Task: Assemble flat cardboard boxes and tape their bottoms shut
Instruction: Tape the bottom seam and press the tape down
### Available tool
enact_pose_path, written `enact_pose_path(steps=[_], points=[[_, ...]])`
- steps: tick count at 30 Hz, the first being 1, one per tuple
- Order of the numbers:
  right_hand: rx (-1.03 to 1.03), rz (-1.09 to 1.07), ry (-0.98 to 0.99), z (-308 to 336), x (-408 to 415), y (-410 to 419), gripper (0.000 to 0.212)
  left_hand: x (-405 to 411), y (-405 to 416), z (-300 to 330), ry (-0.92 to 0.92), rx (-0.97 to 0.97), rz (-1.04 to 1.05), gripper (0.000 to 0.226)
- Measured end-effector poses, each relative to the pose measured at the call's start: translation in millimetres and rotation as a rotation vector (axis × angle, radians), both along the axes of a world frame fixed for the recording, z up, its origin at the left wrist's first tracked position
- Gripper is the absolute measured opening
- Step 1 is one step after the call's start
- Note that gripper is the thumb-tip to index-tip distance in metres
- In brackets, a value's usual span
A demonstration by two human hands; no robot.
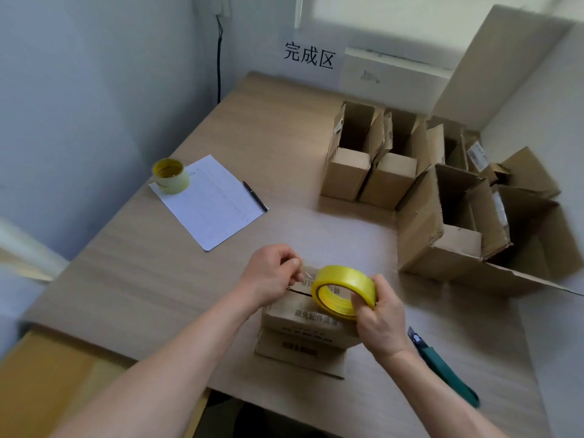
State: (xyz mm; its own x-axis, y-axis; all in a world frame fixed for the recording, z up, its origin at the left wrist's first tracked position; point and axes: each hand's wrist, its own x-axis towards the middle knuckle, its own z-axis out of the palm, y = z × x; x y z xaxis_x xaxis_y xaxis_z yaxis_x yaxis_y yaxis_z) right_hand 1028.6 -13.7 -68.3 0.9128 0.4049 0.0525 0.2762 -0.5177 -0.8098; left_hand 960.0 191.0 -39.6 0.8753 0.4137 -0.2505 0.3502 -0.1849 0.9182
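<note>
Nearest the table's front edge, a small brown cardboard box (305,330) with printed black characters sits flaps-up on the pale wood-grain table (132,279). The right hand (380,317) grips a yellow roll of clear tape (343,290) over the box, fingers curled through its core. The left hand (271,273) pinches the tape's free end between thumb and fingertips at the box's far edge. A green-handled utility knife (445,368) lies just right of the right wrist. Farther off lie a white paper sheet (210,200), a black pen (255,196) and a second yellow-cored tape roll (170,175). Assembled open brown boxes (395,156) stand at far right.
</note>
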Motion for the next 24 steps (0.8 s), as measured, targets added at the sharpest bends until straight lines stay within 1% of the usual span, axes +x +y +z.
enact_pose_path(steps=[3,6,8,10,12,15,19,24], points=[[-0.024,0.026,-0.096,-1.5,-2.2,4.0,0.029,-9.4,15.0,-1.9,0.032,-0.021,0.058,0.023],[-0.099,0.073,-0.113,-4.9,-2.8,10.0,0.035,-15.7,29.8,-6.2,0.111,-0.045,0.090,0.020],[-0.092,0.079,-0.082,-7.9,-2.0,13.0,0.033,-18.9,36.6,-12.3,0.150,-0.021,0.096,0.020],[-0.051,0.096,-0.022,-10.5,-1.1,16.6,0.024,-21.8,42.2,-20.0,0.178,0.006,0.112,0.020],[-0.013,0.119,-0.019,-12.9,-1.9,19.3,0.021,-24.4,46.3,-28.6,0.201,0.018,0.144,0.021],[0.013,0.171,-0.156,-12.9,-5.4,23.9,0.020,-29.1,50.2,-39.9,0.219,0.011,0.171,0.021],[-0.018,0.220,-0.295,-14.3,-9.1,29.8,0.027,-32.9,47.9,-53.4,0.246,-0.048,0.191,0.021],[-0.068,0.221,-0.333,-16.4,-9.7,28.6,0.028,-28.5,36.6,-64.6,0.224,-0.122,0.227,0.024]])
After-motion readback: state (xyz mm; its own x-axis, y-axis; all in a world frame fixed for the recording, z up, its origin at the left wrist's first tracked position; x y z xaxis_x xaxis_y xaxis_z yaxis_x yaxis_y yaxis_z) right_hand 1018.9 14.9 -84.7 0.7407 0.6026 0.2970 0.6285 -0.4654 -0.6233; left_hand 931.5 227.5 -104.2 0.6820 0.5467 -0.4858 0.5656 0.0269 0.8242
